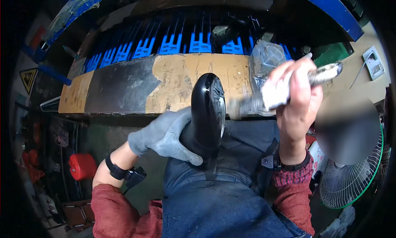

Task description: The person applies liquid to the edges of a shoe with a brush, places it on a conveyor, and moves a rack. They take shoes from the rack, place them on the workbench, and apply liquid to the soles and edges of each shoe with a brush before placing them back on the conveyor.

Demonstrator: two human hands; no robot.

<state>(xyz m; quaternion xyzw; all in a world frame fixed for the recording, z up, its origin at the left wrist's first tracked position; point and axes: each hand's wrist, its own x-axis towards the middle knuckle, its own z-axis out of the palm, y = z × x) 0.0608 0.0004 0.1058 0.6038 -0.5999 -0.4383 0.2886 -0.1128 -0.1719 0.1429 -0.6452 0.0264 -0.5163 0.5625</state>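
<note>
My left hand [167, 137] wears a grey glove and wraps round the heel end of a glossy black shoe [202, 110]. The shoe stands with its rounded toe up, in front of the bench edge. Its underside faces right, rough and dark with a pale patch. In my bare right hand [299, 93] is a brush [251, 106], its handle end sticking out beyond my fingers at the upper right. White wrapping covers its middle. The bristles are smeared by motion and point at the shoe's underside, a small gap apart.
Ahead lies a worn wooden bench [185, 77] with a dark sheet [119, 85] on it and blue forked parts [171, 44] behind. A plastic-covered container [268, 58] sits at its right. Beside my right arm is a fan [350, 176]; a red jug [82, 166] stands lower left.
</note>
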